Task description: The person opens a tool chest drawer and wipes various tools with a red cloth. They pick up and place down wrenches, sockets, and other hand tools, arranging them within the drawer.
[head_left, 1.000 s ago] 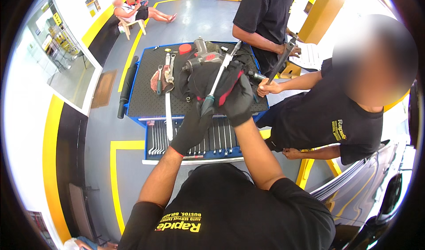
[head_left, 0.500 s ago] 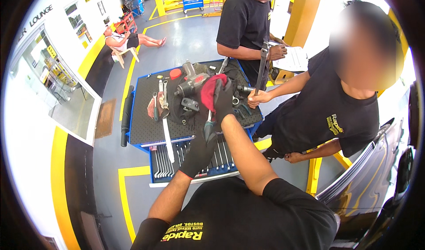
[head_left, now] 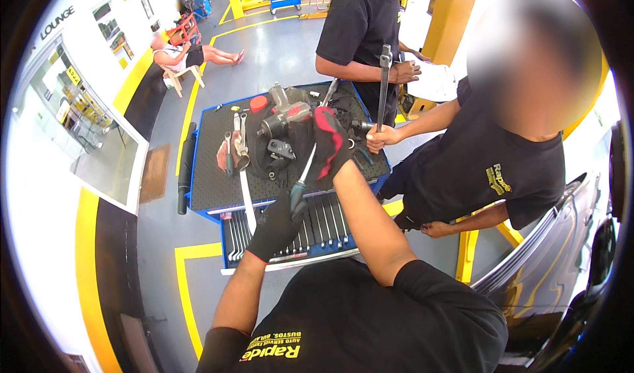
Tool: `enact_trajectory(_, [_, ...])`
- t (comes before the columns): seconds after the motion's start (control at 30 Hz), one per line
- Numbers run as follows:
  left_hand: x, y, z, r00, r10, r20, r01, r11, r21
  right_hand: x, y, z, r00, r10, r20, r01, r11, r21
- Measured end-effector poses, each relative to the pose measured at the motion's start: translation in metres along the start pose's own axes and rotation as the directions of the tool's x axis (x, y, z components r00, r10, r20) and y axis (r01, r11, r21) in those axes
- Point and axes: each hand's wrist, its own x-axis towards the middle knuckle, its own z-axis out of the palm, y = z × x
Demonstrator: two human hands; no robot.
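My left hand [head_left: 276,226], in a black glove, is closed around the dark green handle of a long tool [head_left: 298,193] with a slim silver shaft. Its shaft points up and away from me, and its far end is not clearly visible. My right hand [head_left: 338,150], also gloved in black, grips a red cloth [head_left: 322,118] beside the shaft, apart from the handle. Both hands are over the near side of a blue tool cart [head_left: 210,168]. Beyond them on its black mat lie a grey impact wrench [head_left: 288,114] and a small dark grey device [head_left: 282,150].
Wrenches [head_left: 323,224] fill the cart's open drawer. A ratchet [head_left: 229,155] and a red cap [head_left: 258,103] lie on top. At right, a co-worker [head_left: 522,175] holds a long breaker bar [head_left: 383,89] upright; another [head_left: 360,36] stands behind with papers [head_left: 432,82]. A dark car [head_left: 548,274] is close by.
My left hand has drawn the tool down and left, away from the cloth that covered its shaft. My right hand keeps the cloth. The co-worker's bar has shifted slightly left.
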Motion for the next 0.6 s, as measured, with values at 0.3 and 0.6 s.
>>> enact_trajectory(0.3, [-0.014, -0.016, -0.019, 0.993, -0.036, 0.114, 0.054, 0.985, -0.162, 0.031, -0.023, -0.015, 0.888, -0.417, 0.195, 0.437, 0.897, -0.073])
enact_trajectory(0.6, [-0.037, -0.047, -0.005, 0.996, 0.092, 0.021, -0.076, 0.916, -0.395, -0.024, -0.047, 0.038, 0.916, -0.394, 0.079, 0.402, 0.897, -0.184])
